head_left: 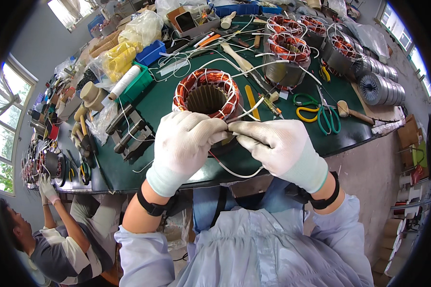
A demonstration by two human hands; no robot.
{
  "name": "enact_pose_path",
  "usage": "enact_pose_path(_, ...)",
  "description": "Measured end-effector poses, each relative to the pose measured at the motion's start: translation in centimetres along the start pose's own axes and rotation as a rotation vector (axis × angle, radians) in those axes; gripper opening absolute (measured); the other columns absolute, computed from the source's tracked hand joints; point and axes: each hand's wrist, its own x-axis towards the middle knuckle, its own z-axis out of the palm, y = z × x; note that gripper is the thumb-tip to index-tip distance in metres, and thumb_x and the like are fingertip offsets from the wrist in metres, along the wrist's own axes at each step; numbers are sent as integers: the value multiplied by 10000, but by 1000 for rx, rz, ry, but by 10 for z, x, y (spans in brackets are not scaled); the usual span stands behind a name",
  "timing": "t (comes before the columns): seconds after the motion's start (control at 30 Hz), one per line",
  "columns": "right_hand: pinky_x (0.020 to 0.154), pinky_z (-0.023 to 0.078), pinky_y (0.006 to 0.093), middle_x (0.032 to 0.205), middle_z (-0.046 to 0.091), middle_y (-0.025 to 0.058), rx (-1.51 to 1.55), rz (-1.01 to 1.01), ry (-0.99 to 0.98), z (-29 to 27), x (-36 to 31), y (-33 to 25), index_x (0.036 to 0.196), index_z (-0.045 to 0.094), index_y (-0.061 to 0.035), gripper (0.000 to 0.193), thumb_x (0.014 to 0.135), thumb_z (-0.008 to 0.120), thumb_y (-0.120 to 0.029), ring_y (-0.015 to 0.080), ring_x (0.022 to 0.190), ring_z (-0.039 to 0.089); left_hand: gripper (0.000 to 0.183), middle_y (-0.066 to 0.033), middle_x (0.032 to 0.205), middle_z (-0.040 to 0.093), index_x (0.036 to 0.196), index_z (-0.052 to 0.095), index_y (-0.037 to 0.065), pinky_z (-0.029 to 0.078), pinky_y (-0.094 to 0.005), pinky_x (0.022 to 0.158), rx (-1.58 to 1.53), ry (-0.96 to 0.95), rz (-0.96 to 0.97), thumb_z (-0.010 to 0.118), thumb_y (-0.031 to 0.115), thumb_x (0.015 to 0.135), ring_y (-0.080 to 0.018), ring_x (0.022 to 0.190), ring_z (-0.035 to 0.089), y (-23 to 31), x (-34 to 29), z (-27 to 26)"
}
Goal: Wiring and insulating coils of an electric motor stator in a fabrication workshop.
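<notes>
In front of me on the green bench stands a motor stator (207,95), with orange-red copper windings laced in white cord around its top and a slotted bore. My left hand (184,138) and my right hand (280,143), both in white knit gloves, meet at its near rim. Their thumbs and fingers are closed in a pinch, fingertip to fingertip, on a thin wire lead mostly hidden by the gloves. A white-sleeved lead (251,111) runs from the stator top toward the fingertips. Another white lead (242,175) with a reddish end loops below my hands.
More wound stators (286,60) stand at the back right, beside stacked bare cores (376,89). Scissors (328,117) and a mallet (354,112) lie right; a black metal fixture (131,131) and green bin (138,86) sit left. A co-worker (57,239) handles another stator at far left.
</notes>
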Motion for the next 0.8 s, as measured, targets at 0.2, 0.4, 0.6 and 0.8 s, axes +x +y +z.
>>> enact_pose_path(0.2,647,542,366,831,705,146,-24,-18,-117,-11,-1,2,1115,709,-47,247,909,641,-165,300,744,696,160,-65,780,662,861,702,112,487,-388,692,-79,-214,-11,760,234,776,-280,741,637,-10,6,-5)
enact_pose_path(0.4,661,555,365,889,721,155,13,30,-127,-11,-2,5,1127,715,-52,264,905,626,-164,307,758,704,221,-54,795,679,894,713,91,492,-366,685,-219,-74,-36,794,228,740,-265,737,645,-8,4,1)
enact_pose_path(0.6,676,559,364,908,727,147,18,36,-184,-10,-1,4,1157,715,-79,287,911,606,-179,301,766,707,206,-46,782,661,897,719,106,481,-368,697,-8,-87,163,792,216,739,-248,737,641,-13,-4,-1)
enact_pose_path(0.8,693,560,358,942,728,145,-50,23,-211,-16,-3,6,1196,707,-120,308,915,600,-187,304,777,708,227,-42,841,673,901,724,113,484,-387,745,-27,-298,24,802,192,704,-254,745,646,-10,5,-9)
